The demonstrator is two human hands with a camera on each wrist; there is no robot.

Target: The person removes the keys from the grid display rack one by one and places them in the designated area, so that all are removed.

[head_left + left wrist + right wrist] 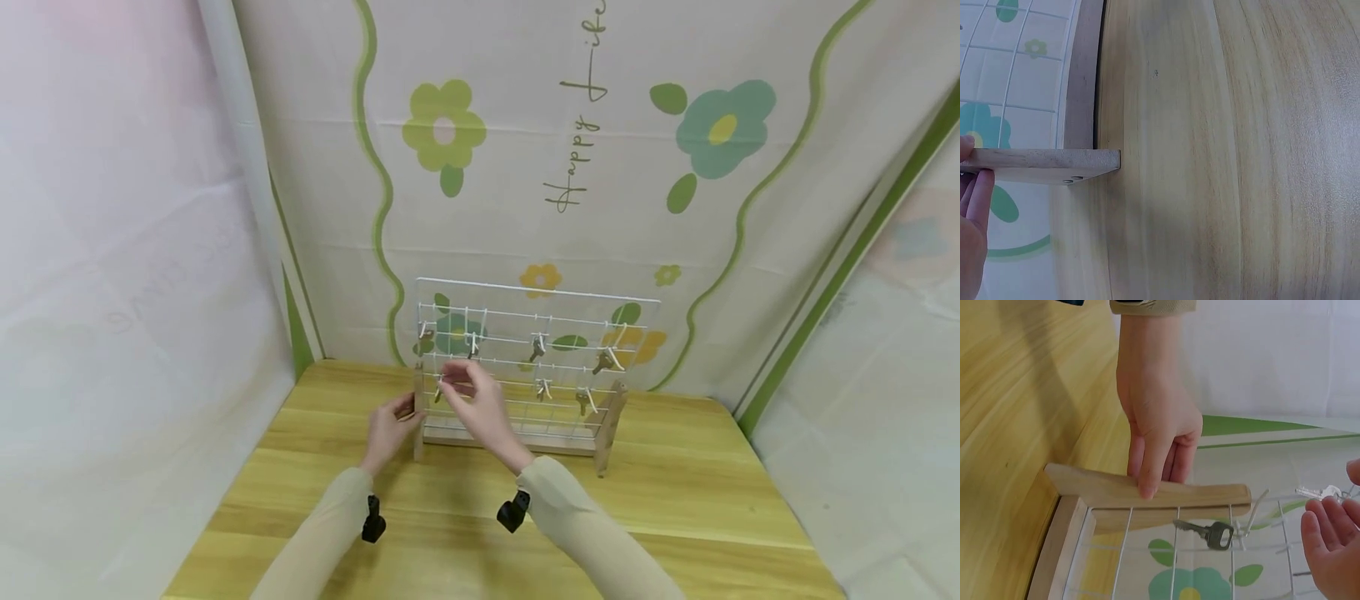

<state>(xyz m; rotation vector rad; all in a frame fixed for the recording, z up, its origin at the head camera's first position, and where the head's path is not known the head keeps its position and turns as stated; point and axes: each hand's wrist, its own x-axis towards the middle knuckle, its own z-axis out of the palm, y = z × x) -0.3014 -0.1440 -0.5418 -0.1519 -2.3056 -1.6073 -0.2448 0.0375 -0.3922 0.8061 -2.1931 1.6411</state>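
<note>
A white wire grid rack [480,427] with wooden sides stands on the table, keys hanging from its hooks. My left hand [392,432] pinches the rack's left wooden side post [1041,158] between thumb and fingers. In front of the grid's left part, my right hand [486,408] has its fingers loosely bent, thumb and fingertips apart. Close by its fingertips in the right wrist view hangs a silver key [1319,492], partly hidden behind them. Lower on the grid, a darker key [1217,535] hangs from a white hook [1254,517].
More keys hang farther right, among them an upper key [537,348], a right-hand key [604,362] and a lower key [582,401]. The wooden table [675,492] extends around the rack. A flower-printed cloth [487,217] hangs behind, with pale cloth at both sides.
</note>
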